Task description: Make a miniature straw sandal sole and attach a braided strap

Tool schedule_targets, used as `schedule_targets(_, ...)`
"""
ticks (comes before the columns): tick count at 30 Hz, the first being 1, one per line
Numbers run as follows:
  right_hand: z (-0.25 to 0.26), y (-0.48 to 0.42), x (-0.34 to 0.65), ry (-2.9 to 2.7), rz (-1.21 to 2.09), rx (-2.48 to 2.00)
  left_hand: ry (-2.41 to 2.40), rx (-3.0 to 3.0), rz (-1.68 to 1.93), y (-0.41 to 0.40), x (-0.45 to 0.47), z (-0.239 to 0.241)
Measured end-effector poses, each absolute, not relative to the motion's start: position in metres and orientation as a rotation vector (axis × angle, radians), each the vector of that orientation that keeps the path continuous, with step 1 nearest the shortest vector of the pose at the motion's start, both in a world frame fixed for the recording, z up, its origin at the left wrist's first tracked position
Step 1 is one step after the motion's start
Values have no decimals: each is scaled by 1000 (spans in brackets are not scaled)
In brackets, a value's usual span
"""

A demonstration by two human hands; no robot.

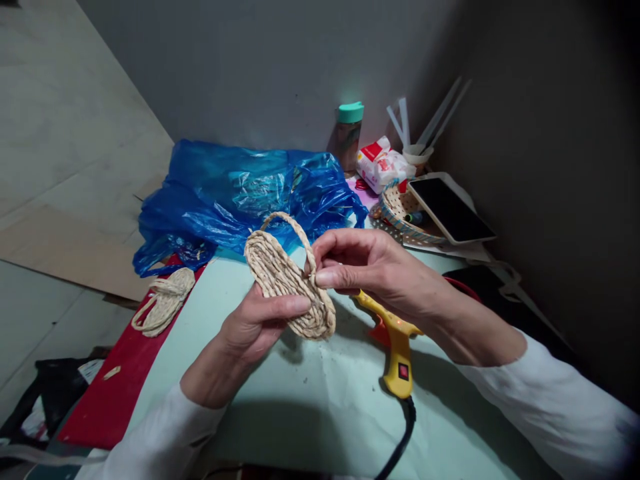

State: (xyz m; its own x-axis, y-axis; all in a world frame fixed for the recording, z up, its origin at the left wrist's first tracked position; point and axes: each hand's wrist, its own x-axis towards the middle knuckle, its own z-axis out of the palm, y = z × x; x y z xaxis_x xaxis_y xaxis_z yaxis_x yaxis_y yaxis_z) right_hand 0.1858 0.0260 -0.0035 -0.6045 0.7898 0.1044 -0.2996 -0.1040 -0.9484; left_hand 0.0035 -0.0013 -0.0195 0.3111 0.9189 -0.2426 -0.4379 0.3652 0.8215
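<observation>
My left hand [265, 317] grips a small sole-shaped piece of coiled straw braid [283, 270], thumb on top and fingers beneath. A loose loop of the braid [287, 219] arches up from its far end to the right side. There, my right hand [355, 263] pinches the braid between thumb and forefinger against the edge of the piece. Under and beside my right wrist lies a yellow glue gun [399, 353] with a red switch and a black cord. At the left, a similar woven straw piece with loops [170, 300] rests on red cloth [117, 373].
A crumpled blue plastic bag [240, 193] covers the back of the pale green table [300, 420]. Behind it, against the wall, stands a bottle with a teal lid [350, 130]. A tissue pack [383, 163], a woven basket [400, 213] and a tablet [453, 207] sit at the back right.
</observation>
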Motion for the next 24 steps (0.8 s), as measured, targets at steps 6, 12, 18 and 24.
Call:
schedule_targets(6,0,26,187,-1378,1801,-622,787,745,1015,0,4,-20)
schedule_targets(12,-2,27,184,-1276,1904,-604,850,735,1010,2,2,-22)
schedule_targets(18,-9,29,179,-1263,1939,-618,829,681,1053,4,1,-27)
schedule_targets(24,-17,34,176,-1324,1651,-689,840,606,1136,5,6,-30)
